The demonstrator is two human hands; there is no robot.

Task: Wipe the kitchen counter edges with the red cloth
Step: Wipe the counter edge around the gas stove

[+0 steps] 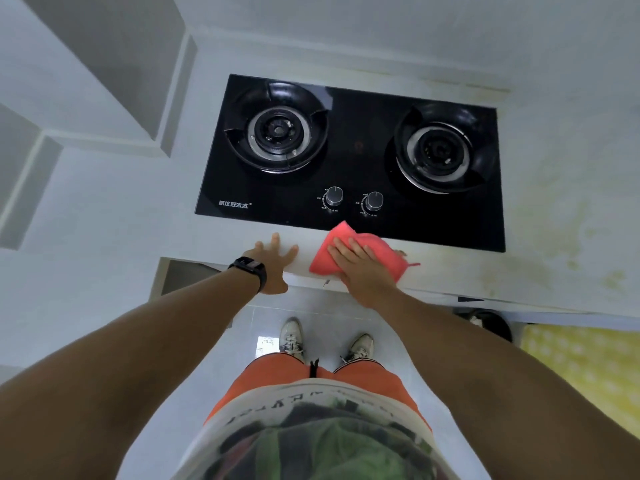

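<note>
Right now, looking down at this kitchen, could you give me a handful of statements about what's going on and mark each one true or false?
1. The right hand presses the red cloth on the counter's front edge. True.
2. The left hand holds a sponge. False: it rests flat on the counter with fingers spread and holds nothing.
3. A black watch sits on the left wrist. True.
4. A pot stands on the left burner. False: both burners of the black stove are bare.
5. The cloth covers both stove knobs. False: it lies nearer than the knobs, and both show.
</note>
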